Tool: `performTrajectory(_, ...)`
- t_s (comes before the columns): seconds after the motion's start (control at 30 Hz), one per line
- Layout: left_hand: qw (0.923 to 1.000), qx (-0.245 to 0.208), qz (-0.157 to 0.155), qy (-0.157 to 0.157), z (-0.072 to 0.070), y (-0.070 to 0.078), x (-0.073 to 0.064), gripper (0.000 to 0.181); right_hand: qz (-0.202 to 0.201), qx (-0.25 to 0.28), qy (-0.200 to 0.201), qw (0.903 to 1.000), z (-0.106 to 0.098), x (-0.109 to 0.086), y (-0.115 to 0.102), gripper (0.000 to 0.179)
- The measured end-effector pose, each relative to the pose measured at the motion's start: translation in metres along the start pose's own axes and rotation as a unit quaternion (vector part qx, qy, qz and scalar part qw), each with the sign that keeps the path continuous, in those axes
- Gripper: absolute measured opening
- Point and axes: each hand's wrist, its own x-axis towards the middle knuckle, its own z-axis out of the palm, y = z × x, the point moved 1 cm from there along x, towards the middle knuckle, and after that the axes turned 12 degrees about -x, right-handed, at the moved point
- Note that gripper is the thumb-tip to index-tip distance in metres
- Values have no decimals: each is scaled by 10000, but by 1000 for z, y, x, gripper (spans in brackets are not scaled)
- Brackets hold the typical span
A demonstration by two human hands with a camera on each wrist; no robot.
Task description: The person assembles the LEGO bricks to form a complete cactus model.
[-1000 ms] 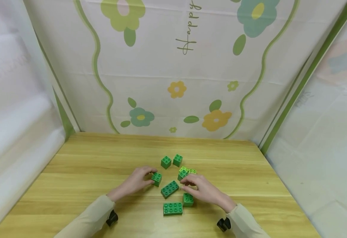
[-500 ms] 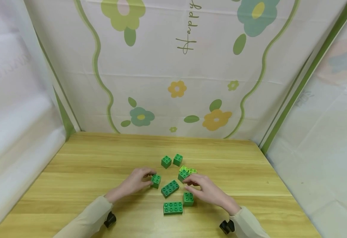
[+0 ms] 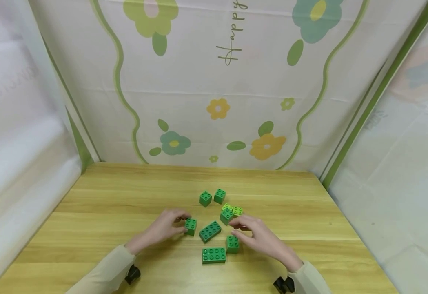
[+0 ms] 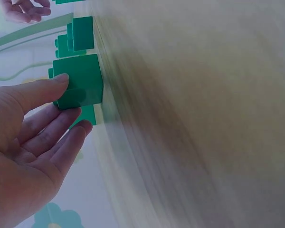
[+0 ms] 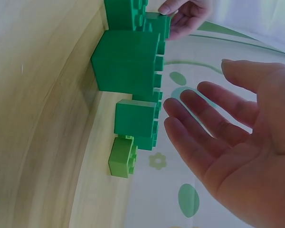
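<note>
My left hand [image 3: 164,227] pinches a small square green toy building block [image 3: 190,226] at the left of the group. In the left wrist view the thumb presses the near face of that block [image 4: 83,85], the fingers lying under and behind it. My right hand [image 3: 259,238] hovers over the right side of the group, holding nothing. Its fingers are loosely bent in the right wrist view, beside a green block [image 5: 126,64]. Close to it in the head view are a square green block [image 3: 232,244] and another green block [image 3: 226,215].
Two long green blocks, one slanted [image 3: 210,231] and one straight [image 3: 214,255], lie between the hands. Two square green blocks [image 3: 205,198] stand farther back. Lime blocks [image 3: 237,211] sit at the right. A flower-printed cloth [image 3: 184,81] rises behind the wooden table [image 3: 125,192].
My left hand has drawn its block slightly leftward and nearer to me. My right hand has shifted a little to the right and nearer, still holding nothing.
</note>
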Motion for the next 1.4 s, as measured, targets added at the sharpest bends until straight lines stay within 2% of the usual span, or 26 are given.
performTrajectory(0.37,9999,19,-137,-46,-1,3,-7,35,-346,7,201,9992,-3,-9,-11,22)
performTrajectory(0.63,9997,-12,-238,-109,-1,5,-10,37,-614,171,179,9978,3,-21,-22,22)
performTrajectory(1.03,9996,-12,-250,-114,-1,4,-11,35,-393,288,102,9988,11,-32,-27,21)
performTrajectory(1.4,9997,34,-202,-100,0,3,-14,37,-793,277,75,9964,16,-33,-32,19)
